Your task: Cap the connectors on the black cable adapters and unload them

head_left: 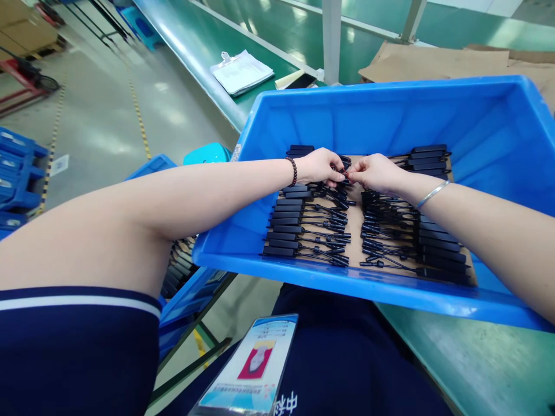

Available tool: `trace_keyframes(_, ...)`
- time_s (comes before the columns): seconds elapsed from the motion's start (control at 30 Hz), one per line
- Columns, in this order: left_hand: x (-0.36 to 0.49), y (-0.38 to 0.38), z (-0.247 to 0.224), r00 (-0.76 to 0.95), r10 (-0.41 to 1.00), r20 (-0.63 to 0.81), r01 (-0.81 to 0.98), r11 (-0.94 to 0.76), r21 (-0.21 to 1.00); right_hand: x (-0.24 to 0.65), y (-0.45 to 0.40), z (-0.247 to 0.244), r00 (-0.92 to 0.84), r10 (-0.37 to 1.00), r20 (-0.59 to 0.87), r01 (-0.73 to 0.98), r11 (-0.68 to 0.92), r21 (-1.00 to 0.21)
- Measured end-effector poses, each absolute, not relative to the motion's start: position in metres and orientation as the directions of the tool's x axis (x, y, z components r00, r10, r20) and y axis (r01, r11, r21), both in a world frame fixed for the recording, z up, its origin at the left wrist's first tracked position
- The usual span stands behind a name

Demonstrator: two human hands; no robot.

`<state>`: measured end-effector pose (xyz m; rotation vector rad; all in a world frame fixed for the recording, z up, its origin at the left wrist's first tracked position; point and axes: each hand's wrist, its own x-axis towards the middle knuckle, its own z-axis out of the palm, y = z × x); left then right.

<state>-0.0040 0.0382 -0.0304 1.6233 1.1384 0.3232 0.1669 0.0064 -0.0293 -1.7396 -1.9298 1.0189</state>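
Observation:
Both my hands meet over a big blue plastic bin [303, 276]. My left hand [323, 166], with a beaded bracelet at the wrist, is closed in a pinch on a black cable [346, 169] that shows a little red. Thumb and fingers of my right hand [375, 172] are also pinched together at that cable's red part, almost touching the left fingertips. Below them, slim black boxes with cable leads [286, 228] lie in a row on the left. A matching row of black boxes [440, 245] lies on the right, with leads facing inward. Cardboard [355, 225] shows between the rows.
On the green bench [498, 358] behind the bin are a clipboard with papers [243, 72], a dark flat object [302, 81] and brown cardboard sheets [433, 62]. A second blue bin [184, 312] with black parts stands lower left. Blue crates [17, 167] stand on the floor.

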Motion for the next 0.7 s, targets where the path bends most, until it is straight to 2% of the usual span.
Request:
trace_keyframes(0.33, 0.001, 0.031, -0.025, 0.441, 0.832, -0.336, 0.526, 0.063, 0.848, 0.161, -0.002, -0.023, -0.2, 0.962, -0.186, 0.817, 0.059, -0.573)
trace_keyframes(0.6, 0.005, 0.025, -0.016, 0.456, 0.784, -0.422, 0.549, 0.125, 0.826, 0.157, -0.001, -0.023, -0.234, 0.952, -0.197, 0.895, 0.131, -0.427)
trace_keyframes(0.7, 0.004, 0.025, -0.017, 0.467, 0.77, -0.436, 0.557, 0.127, 0.821, 0.157, -0.001, -0.027, -0.22, 0.949, -0.225, 0.889, 0.1, -0.447)
